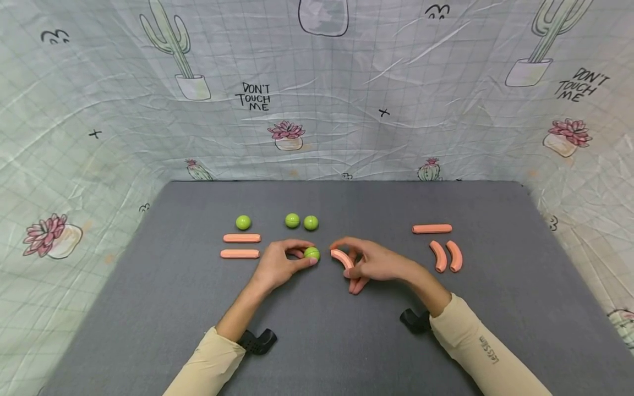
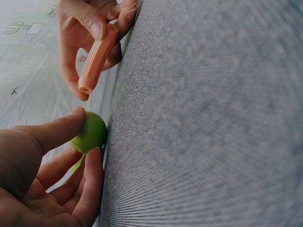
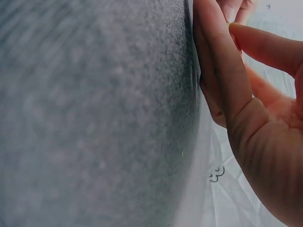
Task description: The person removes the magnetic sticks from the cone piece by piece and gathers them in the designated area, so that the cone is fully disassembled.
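Note:
Near the middle of the grey table, my left hand [image 1: 281, 265] pinches a small green ball [image 1: 312, 253] between thumb and fingers. Just to its right, my right hand [image 1: 373, 260] holds a curved orange-pink piece [image 1: 343, 258] between thumb and fingers. The left wrist view shows the green ball [image 2: 90, 132] and the curved piece [image 2: 98, 59] close together but apart, the piece with grooves along its side and a small dark spot on each end. In the right wrist view my right hand [image 3: 255, 109] hides the piece it holds.
Left of centre lie two straight orange-pink sticks [image 1: 241, 238], with a green ball [image 1: 243, 222] behind them. Two more green balls [image 1: 293, 220] stand behind my left hand. At the right lie one straight stick [image 1: 432, 229] and two curved pieces [image 1: 454, 256]. A printed cloth [image 1: 332, 110] surrounds the table [image 1: 342, 346].

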Demonstrator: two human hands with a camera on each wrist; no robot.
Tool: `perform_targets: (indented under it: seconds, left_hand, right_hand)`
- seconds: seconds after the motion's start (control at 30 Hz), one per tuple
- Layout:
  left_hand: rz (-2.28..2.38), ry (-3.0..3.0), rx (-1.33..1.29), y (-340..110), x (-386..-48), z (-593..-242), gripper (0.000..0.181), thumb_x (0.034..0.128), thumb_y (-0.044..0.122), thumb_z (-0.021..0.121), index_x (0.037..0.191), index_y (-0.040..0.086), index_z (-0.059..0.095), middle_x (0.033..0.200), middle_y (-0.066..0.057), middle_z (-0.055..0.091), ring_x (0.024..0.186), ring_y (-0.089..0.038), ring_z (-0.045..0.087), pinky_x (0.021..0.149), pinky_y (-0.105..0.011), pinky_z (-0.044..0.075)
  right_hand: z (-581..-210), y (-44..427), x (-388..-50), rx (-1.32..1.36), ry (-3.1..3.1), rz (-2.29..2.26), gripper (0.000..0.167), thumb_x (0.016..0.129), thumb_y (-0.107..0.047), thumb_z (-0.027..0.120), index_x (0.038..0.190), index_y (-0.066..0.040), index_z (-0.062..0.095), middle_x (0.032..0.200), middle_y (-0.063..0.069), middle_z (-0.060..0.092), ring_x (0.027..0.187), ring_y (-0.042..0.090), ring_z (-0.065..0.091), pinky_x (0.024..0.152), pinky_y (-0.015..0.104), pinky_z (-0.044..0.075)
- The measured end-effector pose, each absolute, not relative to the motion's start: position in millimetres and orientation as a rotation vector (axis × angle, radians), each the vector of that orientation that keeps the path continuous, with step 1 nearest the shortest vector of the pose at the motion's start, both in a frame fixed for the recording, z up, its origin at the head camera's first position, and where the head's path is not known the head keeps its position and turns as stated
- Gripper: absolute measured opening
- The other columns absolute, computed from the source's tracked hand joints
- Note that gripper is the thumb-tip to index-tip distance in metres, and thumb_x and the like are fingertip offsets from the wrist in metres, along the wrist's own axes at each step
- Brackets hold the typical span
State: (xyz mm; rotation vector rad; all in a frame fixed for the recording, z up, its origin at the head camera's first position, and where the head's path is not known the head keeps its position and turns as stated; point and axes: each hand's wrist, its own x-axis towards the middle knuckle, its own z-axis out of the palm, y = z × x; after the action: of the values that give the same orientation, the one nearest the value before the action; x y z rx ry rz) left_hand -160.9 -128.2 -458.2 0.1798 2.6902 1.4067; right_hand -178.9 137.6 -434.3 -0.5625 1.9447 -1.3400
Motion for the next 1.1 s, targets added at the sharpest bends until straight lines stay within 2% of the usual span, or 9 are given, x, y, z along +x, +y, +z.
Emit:
perform_targets:
  seconds: [0.23,0.53,0.67,0.9,1.0,1.1]
  left_hand:
    - [1.42,2.673,0.17,-129,-160,-459,0.03,0.0856,0.023,0.088,0.115,0.023,0.08,0.095,0.001,0.077,0.085,-0.009,0.066,0.079,-0.03,0.053]
    - [1.428,2.672,0.176,-130,-160,-458,0.03,0.0854,0.023,0.088,0.114,0.022,0.081,0.094,0.001,0.077,0.085,-0.009,0.067,0.079,-0.028,0.052]
    - [1.428,2.668,0.171,-129,-160,-458,0.03,0.0855,0.023,0.088,0.115,0.022,0.081,0.096,0.001,0.078,0.086,-0.009,0.067,0.079,-0.028,0.052]
    - [1.443,2.648,0.157,-129,-160,-458,0.031,0.0851,0.023,0.088,0.115,0.023,0.08,0.096,0.0,0.078,0.088,-0.01,0.066,0.081,-0.029,0.051]
    - [1.451,2.643,0.161,-129,-160,-458,0.031,0.0851,0.023,0.088,0.115,0.023,0.08,0.097,0.001,0.078,0.088,-0.01,0.066,0.082,-0.03,0.051]
    - [1.451,2.646,0.175,-130,-160,-458,0.031,0.0854,0.024,0.088,0.115,0.023,0.08,0.097,0.001,0.078,0.088,-0.01,0.067,0.082,-0.03,0.052]
  right_hand:
    - [-434,151,-179,-0.582,1.918,-1.451,0.064,0.1,-0.002,0.067,0.157,-0.009,0.04,0.106,0.023,0.058,0.081,0.035,0.078,0.075,0.048,0.065]
    - [-435,162,-178,-0.564,1.901,-1.443,0.058,0.106,-0.006,0.055,0.161,-0.018,0.04,0.111,0.032,0.052,0.077,0.037,0.077,0.074,0.05,0.064]
    - [-436,166,-177,-0.53,1.882,-1.45,0.058,0.107,-0.005,0.053,0.161,-0.017,0.038,0.111,0.033,0.051,0.074,0.035,0.077,0.074,0.051,0.064]
    - [-436,176,-177,-0.531,1.869,-1.493,0.063,0.106,-0.006,0.059,0.162,-0.017,0.033,0.106,0.037,0.062,0.079,0.036,0.078,0.075,0.053,0.064]
    - [-437,181,-177,-0.566,1.88,-1.513,0.066,0.104,-0.01,0.064,0.162,-0.015,0.032,0.105,0.034,0.063,0.078,0.035,0.078,0.074,0.053,0.064]
    - [-437,186,-178,-0.618,1.952,-1.487,0.065,0.102,-0.015,0.068,0.159,-0.013,0.037,0.102,0.024,0.062,0.072,0.027,0.075,0.071,0.048,0.064]
